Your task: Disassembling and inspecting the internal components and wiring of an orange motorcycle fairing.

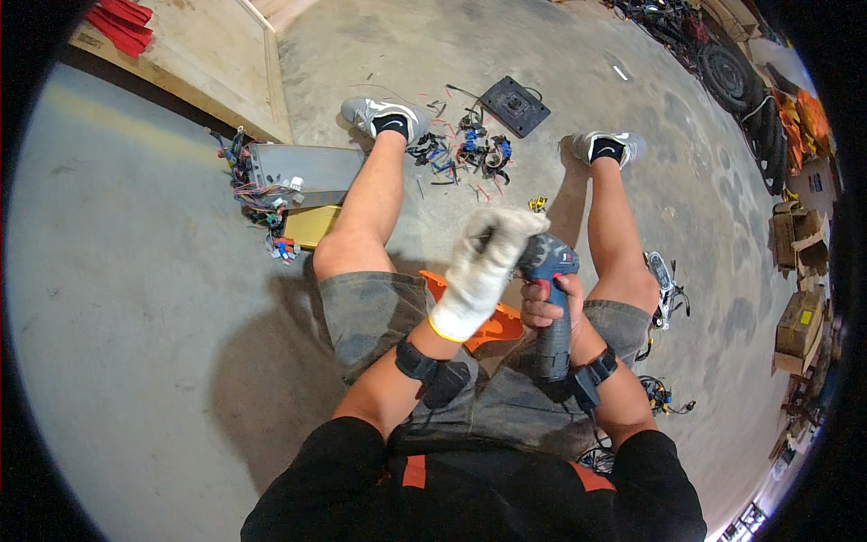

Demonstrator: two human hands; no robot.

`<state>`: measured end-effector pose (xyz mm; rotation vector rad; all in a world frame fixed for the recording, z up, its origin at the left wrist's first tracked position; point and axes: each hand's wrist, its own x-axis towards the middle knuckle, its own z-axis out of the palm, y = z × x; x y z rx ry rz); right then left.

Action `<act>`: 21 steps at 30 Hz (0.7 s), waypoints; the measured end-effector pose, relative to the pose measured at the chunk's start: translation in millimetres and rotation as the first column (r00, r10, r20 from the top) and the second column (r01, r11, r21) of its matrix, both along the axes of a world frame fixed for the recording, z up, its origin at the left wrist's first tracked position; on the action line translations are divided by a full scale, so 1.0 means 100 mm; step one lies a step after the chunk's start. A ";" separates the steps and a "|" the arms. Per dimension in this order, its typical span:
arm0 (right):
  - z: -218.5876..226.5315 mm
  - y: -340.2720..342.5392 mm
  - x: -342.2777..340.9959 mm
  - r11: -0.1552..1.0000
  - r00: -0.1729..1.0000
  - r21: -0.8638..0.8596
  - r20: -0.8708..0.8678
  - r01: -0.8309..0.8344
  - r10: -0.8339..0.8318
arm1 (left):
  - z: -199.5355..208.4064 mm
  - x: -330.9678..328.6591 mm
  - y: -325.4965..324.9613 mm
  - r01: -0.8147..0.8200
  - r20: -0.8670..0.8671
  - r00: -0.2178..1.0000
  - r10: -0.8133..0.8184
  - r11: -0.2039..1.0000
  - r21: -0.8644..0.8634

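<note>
Gripping the dark blue and black cordless power tool (549,307) above our lap, our bare right hand (551,305) has its fingers curled tight round the handle, while our left hand (483,271), in a white knit work glove, closes over the tool's front end. We judge this the readying step; the next move calls for a steady two-handed hold. Beyond our knees lie cut coloured wires (465,149), a black square plate (515,106) and a grey metal box (293,176)

The gloved left hand (483,266) covers the front of the blue power tool (549,307); its tip is hidden.
</note>
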<state>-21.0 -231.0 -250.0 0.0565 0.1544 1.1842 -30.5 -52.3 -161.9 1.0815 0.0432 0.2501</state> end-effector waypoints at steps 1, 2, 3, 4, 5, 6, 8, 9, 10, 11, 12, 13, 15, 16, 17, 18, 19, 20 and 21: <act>0.00 0.02 -0.01 1.000 1.000 -0.001 0.000 -0.004 0.004 | -0.01 0.00 -0.02 0.009 0.062 0.998 -0.011 0.999 0.034; -0.01 0.04 -0.04 0.997 1.000 0.079 -0.012 0.006 -0.005 | -0.03 -0.02 0.00 0.035 0.082 0.996 -0.043 0.995 0.091; 0.02 0.05 -0.04 0.988 1.000 0.155 -0.020 0.016 -0.013 | -0.04 -0.03 0.00 0.028 0.094 0.994 -0.049 0.977 0.210; 0.03 0.08 -0.07 0.981 1.000 0.192 -0.003 0.028 -0.028 | -0.03 -0.04 0.00 0.018 0.104 0.993 -0.055 0.945 0.326; 0.05 0.07 -0.08 0.984 1.000 0.178 0.001 0.025 -0.026 | -0.02 -0.05 -0.02 0.012 0.109 0.993 -0.049 0.947 0.320; 0.07 0.06 -0.11 0.986 1.000 0.164 0.001 0.026 -0.026 | 0.03 -0.07 -0.04 0.001 0.117 0.992 -0.039 0.953 0.304; 0.07 0.07 -0.10 0.983 1.000 0.182 0.007 0.025 -0.027 | 0.11 -0.08 -0.06 -0.012 0.125 0.992 -0.025 0.958 0.285; 0.07 0.08 -0.10 0.978 0.999 0.205 0.014 0.028 -0.031 | 0.14 -0.09 -0.07 0.006 0.106 0.994 -0.032 0.973 0.232; 0.09 0.09 -0.11 0.978 1.000 0.206 0.015 0.024 -0.028 | 0.15 -0.09 -0.06 0.024 0.088 0.995 -0.040 0.984 0.178; 0.12 0.09 -0.11 0.981 1.000 0.195 -0.002 0.002 -0.001 | 0.15 -0.10 -0.05 0.020 0.089 0.995 -0.036 0.983 0.180; 0.14 0.09 -0.10 0.983 1.000 0.185 -0.014 -0.021 0.024 | 0.15 -0.09 -0.03 0.024 0.111 0.993 -0.048 0.978 0.207; 0.15 0.10 -0.09 0.981 1.000 0.194 0.001 -0.021 0.022 | 0.14 -0.08 -0.02 0.028 0.133 0.989 -0.061 0.971 0.235; 0.15 0.09 -0.12 0.983 1.000 0.185 0.014 -0.001 -0.002 | 0.06 -0.06 -0.04 0.046 0.147 0.986 -0.078 0.978 0.205; 0.18 0.08 -0.12 0.990 1.000 0.141 0.022 0.008 -0.011 | 0.03 -0.06 -0.04 0.070 0.154 0.983 -0.097 0.983 0.171; 0.17 0.10 -0.12 0.989 1.000 0.149 0.029 0.003 -0.007 | 0.00 -0.06 -0.03 0.060 0.178 0.979 -0.095 0.979 0.196; 0.17 0.09 -0.11 0.988 1.000 0.152 0.017 0.010 -0.013 | 0.03 -0.05 -0.03 0.061 0.185 0.978 -0.098 0.978 0.198; 0.16 0.08 -0.11 0.988 1.000 0.156 0.006 0.018 -0.019 | 0.07 -0.06 -0.04 0.070 0.139 0.987 -0.086 0.990 0.120; 0.14 0.08 -0.11 0.987 1.000 0.157 0.014 0.020 -0.023 | 0.09 -0.07 -0.05 0.076 0.091 0.993 -0.079 0.996 0.041; 0.11 0.08 -0.12 0.990 0.999 0.136 0.027 0.020 -0.024 | 0.08 -0.08 -0.09 0.024 0.053 0.998 -0.023 1.000 -0.011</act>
